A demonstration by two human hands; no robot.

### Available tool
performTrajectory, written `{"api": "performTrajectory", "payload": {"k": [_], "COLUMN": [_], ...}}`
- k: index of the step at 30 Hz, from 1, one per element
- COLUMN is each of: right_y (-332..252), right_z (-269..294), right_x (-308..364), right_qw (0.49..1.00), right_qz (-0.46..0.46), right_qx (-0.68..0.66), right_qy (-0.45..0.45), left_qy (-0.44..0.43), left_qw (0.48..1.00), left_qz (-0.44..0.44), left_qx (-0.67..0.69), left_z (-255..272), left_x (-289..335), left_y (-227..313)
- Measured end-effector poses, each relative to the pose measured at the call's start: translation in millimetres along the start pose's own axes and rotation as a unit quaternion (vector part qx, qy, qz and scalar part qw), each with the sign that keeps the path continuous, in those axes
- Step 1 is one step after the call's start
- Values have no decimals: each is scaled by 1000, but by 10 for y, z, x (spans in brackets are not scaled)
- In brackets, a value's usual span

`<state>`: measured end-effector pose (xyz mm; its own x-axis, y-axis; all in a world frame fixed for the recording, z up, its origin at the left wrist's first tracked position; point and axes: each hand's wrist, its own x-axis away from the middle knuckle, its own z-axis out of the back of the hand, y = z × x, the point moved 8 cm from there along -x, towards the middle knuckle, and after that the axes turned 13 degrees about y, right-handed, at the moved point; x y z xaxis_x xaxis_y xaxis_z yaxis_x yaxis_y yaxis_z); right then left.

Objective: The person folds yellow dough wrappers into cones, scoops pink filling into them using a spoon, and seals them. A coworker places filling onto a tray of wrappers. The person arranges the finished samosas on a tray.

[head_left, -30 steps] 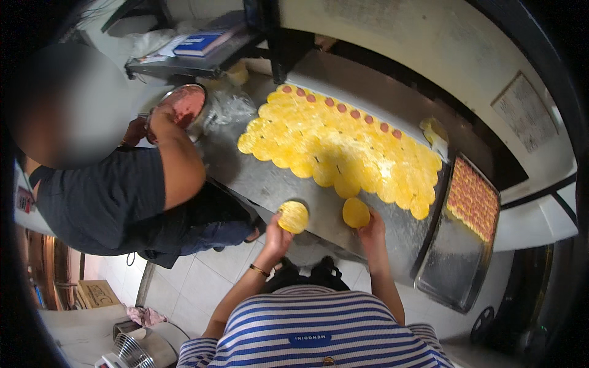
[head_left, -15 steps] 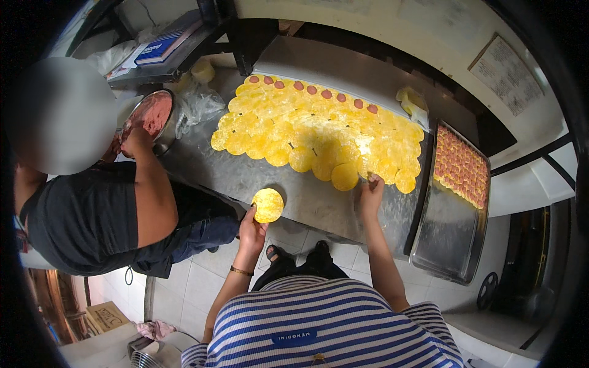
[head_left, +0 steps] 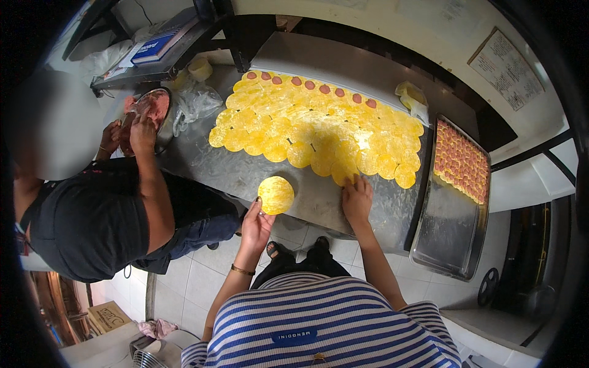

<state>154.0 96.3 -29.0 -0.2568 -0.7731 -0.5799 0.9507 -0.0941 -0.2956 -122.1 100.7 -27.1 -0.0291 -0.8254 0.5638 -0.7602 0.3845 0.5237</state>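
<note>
My left hand [head_left: 256,230] holds a floury yellow round dough wrapper [head_left: 276,195] by its lower left edge, above the front of the metal table; whether it is one or a stack I cannot tell. My right hand [head_left: 358,199] rests its fingertips on the lower edge of a wrapper [head_left: 344,170] in the front row, fingers slightly apart. Beyond it spreads a sheet of overlapping yellow wrappers [head_left: 257,119]. Small pink dabs of meat filling [head_left: 324,89] sit along its far row.
At left, a co-worker's hands [head_left: 142,132] work in a metal bowl [head_left: 170,116] of pink meat. Plastic bags [head_left: 196,107] lie beside it. On the right stands a metal tray [head_left: 443,245] partly covered with rows of filled wrappers [head_left: 460,162]. A yellow packet [head_left: 412,97] lies at the table's back.
My right hand has shifted left onto the front-row wrapper, which now sits slightly farther in. My left hand has moved forward and right with its wrapper. The co-worker's hands have moved at the bowl.
</note>
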Motion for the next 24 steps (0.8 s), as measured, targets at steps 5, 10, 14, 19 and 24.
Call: {"api": "performTrajectory", "payload": {"k": [5, 10, 14, 19, 24], "right_y": [67, -225, -853, -1209, -1215], "right_z": [-1, 159, 307, 305, 272], "right_x": [-16, -163, -195, -158, -140], "right_qw": [999, 977, 916, 865, 858], "right_qz": [-40, -83, -66, -141, -154], "right_qx": [24, -195, -391, -468, -465], "right_qy": [-2, -15, -63, -115, -155], "left_qy": [-3, 12, 14, -13, -6], "left_qw": [1000, 998, 994, 995, 996], "left_qz": [-2, -9, -5, -1, 10], "left_qx": [-15, -54, -105, -102, -86], "left_z": [-27, -58, -141, -299, -310], "left_x": [30, 6, 3, 56, 60], "left_y": [-25, -95, -200, -282, -295]}}
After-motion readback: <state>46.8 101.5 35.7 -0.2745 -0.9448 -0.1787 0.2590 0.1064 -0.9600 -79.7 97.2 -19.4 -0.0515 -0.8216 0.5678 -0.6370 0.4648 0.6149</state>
